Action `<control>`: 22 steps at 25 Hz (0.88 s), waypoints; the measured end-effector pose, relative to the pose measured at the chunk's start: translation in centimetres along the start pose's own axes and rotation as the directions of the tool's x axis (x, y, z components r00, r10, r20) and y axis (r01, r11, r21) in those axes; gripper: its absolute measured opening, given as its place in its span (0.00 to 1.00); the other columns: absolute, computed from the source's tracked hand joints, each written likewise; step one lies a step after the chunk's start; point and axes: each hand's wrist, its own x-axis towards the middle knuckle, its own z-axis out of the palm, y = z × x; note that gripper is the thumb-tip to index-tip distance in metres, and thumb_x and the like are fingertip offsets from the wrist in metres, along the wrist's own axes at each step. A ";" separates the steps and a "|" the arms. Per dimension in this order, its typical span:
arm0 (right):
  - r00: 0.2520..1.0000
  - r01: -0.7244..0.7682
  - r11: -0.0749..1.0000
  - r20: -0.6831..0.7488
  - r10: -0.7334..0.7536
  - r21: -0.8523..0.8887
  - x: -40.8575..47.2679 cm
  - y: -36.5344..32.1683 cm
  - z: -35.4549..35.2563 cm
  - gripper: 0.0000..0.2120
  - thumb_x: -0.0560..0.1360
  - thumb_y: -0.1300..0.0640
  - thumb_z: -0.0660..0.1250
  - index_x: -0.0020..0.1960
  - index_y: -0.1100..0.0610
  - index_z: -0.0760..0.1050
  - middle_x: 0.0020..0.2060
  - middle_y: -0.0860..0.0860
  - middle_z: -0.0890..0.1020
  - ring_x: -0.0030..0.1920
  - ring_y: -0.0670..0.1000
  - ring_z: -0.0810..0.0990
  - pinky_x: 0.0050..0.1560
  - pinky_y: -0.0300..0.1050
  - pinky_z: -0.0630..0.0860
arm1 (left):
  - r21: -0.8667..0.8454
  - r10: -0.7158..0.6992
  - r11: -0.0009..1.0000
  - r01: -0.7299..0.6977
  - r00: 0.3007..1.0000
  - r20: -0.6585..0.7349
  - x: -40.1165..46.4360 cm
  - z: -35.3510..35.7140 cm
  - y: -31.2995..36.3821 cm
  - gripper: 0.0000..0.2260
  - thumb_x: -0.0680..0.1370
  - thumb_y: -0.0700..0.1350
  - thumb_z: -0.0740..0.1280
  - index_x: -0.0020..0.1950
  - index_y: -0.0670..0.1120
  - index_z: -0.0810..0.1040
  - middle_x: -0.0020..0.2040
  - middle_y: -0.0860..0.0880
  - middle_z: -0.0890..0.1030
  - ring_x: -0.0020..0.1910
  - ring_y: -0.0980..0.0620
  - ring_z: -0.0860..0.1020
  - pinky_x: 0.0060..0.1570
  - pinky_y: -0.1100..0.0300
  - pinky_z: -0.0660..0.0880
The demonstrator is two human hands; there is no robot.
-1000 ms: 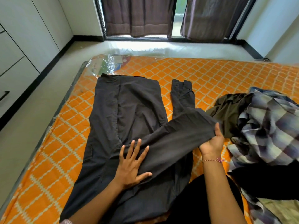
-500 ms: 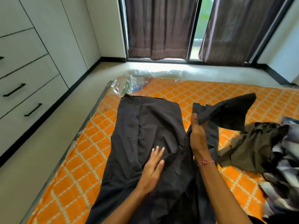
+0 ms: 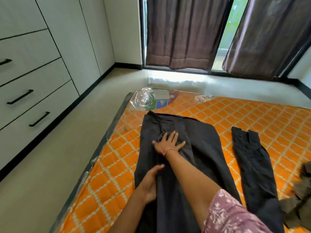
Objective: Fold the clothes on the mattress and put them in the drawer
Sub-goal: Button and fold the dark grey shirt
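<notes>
A dark grey garment (image 3: 198,148) lies spread along the orange patterned mattress (image 3: 252,118), one long sleeve (image 3: 252,158) stretched out to its right. My right hand (image 3: 170,142) lies flat, fingers spread, on the upper part of the cloth. My left hand (image 3: 151,184) rests on the garment's left side lower down, fingers straight on the fabric. White drawers (image 3: 25,105) with black handles stand at the left wall, all closed.
An olive garment (image 3: 301,199) lies bunched at the right edge. Clear plastic wrap (image 3: 148,98) covers the mattress's far left corner. Bare floor (image 3: 58,148) runs between mattress and drawers. Brown curtains (image 3: 185,31) hang at the window ahead.
My right hand let go of the sleeve, which now lies stretched out on the right, and moved onto the garment's upper part. The view swung left toward the drawers.
</notes>
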 end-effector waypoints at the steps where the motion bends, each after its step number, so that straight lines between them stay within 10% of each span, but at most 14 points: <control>1: 0.996 0.000 1.000 0.091 0.002 -0.017 0.3 0.6 1.5 0.42 0.76 0.32 0.49 0.77 0.56 0.36 0.75 0.58 0.33 0.74 0.59 0.31 0.67 0.71 0.35 | 0.004 -0.078 0.997 0.078 0.997 -0.006 0.2 -0.9 -0.4 0.12 0.78 0.42 0.60 0.51 0.36 0.81 0.40 0.40 0.84 0.35 0.45 0.83 0.34 0.58 0.80; 6: 0.984 0.124 0.978 0.107 -0.143 0.165 0.6 2.1 1.8 0.37 0.78 0.34 0.49 0.78 0.52 0.42 0.76 0.56 0.37 0.76 0.56 0.35 0.70 0.66 0.36 | 0.009 -0.042 0.999 0.043 0.996 -0.083 1.6 -2.0 -1.0 0.12 0.80 0.40 0.57 0.55 0.36 0.79 0.43 0.40 0.84 0.38 0.46 0.84 0.39 0.56 0.81; 11: 0.892 0.185 0.820 -0.443 0.091 0.542 -7.7 10.6 0.4 0.23 0.80 0.54 0.58 0.73 0.60 0.63 0.72 0.58 0.65 0.73 0.56 0.62 0.71 0.50 0.59 | 0.352 0.127 0.935 -0.033 0.961 -0.247 -1.2 -1.0 -2.7 0.11 0.79 0.43 0.63 0.58 0.38 0.78 0.51 0.42 0.82 0.47 0.47 0.81 0.48 0.55 0.78; 15: 0.932 0.186 0.975 -0.335 -0.136 0.122 -22.1 11.9 9.8 0.35 0.74 0.37 0.49 0.77 0.51 0.51 0.77 0.55 0.52 0.77 0.51 0.42 0.71 0.59 0.53 | 0.857 0.510 0.515 -0.013 0.808 -0.294 -6.9 -2.4 -8.3 0.14 0.77 0.45 0.66 0.62 0.44 0.74 0.54 0.44 0.81 0.51 0.46 0.79 0.47 0.56 0.75; 19: 0.885 0.344 0.919 -0.261 -0.386 -0.193 -26.3 11.4 14.9 0.37 0.70 0.43 0.56 0.77 0.51 0.53 0.73 0.58 0.64 0.76 0.52 0.49 0.69 0.63 0.53 | 0.995 0.746 -0.052 0.081 0.666 -0.015 -10.4 -2.7 -12.3 0.19 0.80 0.47 0.59 0.71 0.47 0.68 0.60 0.43 0.77 0.57 0.44 0.77 0.46 0.52 0.75; 22: 0.888 0.456 0.885 -0.109 -0.447 0.090 -25.5 14.8 10.3 0.26 0.75 0.52 0.57 0.72 0.55 0.66 0.74 0.54 0.63 0.75 0.49 0.56 0.73 0.58 0.58 | 0.937 0.640 -0.350 0.002 0.731 0.238 -11.5 -3.0 -14.5 0.21 0.81 0.55 0.50 0.68 0.52 0.72 0.66 0.43 0.75 0.64 0.46 0.73 0.56 0.47 0.72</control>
